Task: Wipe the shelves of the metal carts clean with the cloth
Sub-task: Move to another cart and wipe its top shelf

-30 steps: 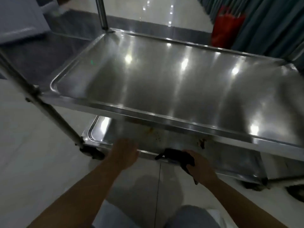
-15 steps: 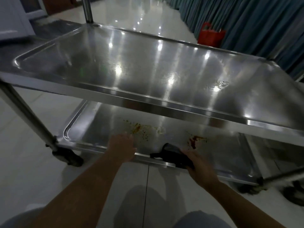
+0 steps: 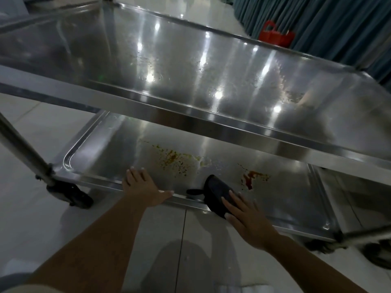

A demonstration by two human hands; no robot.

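A metal cart stands before me with a shiny upper shelf (image 3: 211,66) and a lower shelf (image 3: 118,149). Orange-brown specks (image 3: 173,158) and a red smear (image 3: 250,176) stain the lower shelf. A dark cloth (image 3: 215,192) lies at the lower shelf's near edge, just left of the red smear. My right hand (image 3: 247,216) presses flat on the cloth with straight fingers. My left hand (image 3: 143,187) rests spread on the lower shelf's front rim, left of the cloth. Dried spots mark the upper shelf toward its right end.
A black caster (image 3: 69,193) and a slanted cart leg (image 3: 19,149) are at the lower left. A red bag (image 3: 275,34) sits on the glossy floor by the blue curtains (image 3: 338,24) at the back right. Another wheel (image 3: 378,254) shows at the far right.
The view has come closer and lower, showing more of the lower shelf. My right hand has flattened onto the cloth and pushed it onto the shelf. My left hand has spread on the rim.
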